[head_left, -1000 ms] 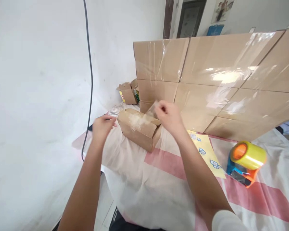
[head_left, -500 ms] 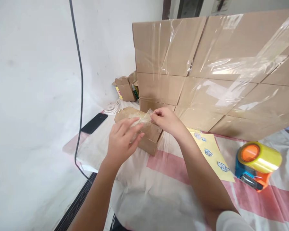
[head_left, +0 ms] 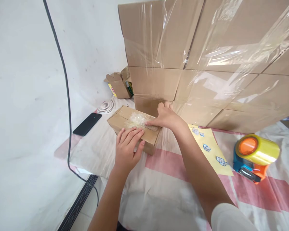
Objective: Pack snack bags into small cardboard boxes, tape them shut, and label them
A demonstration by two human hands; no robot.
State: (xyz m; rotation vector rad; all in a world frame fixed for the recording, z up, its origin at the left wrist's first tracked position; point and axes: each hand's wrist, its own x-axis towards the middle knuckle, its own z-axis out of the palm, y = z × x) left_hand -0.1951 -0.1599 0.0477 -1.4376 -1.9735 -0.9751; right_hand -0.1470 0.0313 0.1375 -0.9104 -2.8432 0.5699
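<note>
A small cardboard box [head_left: 125, 116] lies on the cloth, closed on top, with crumpled clear tape [head_left: 137, 119] bunched on its lid. My left hand [head_left: 128, 149] rests on the near edge of the lid, fingers stretched flat over it and thumb apart at the front side. At the box's right end, my right hand [head_left: 167, 117] has its thumb on the lid beside the tape. Its other fingers reach over the far edge, where their tips are partly hidden, so the hand grips that end.
A tall taped cardboard panel [head_left: 156, 80] stands behind the box. To the right are a yellow sheet [head_left: 215, 154] with small drawings and a tape dispenser [head_left: 256, 154]. A black phone [head_left: 87, 124], a white perforated object [head_left: 106, 106] and a cable [head_left: 65, 73] are on the left.
My right hand has let go of the pinched tape and moved down onto the box's right end. My left hand has lowered onto the lid. The view has shifted slightly.
</note>
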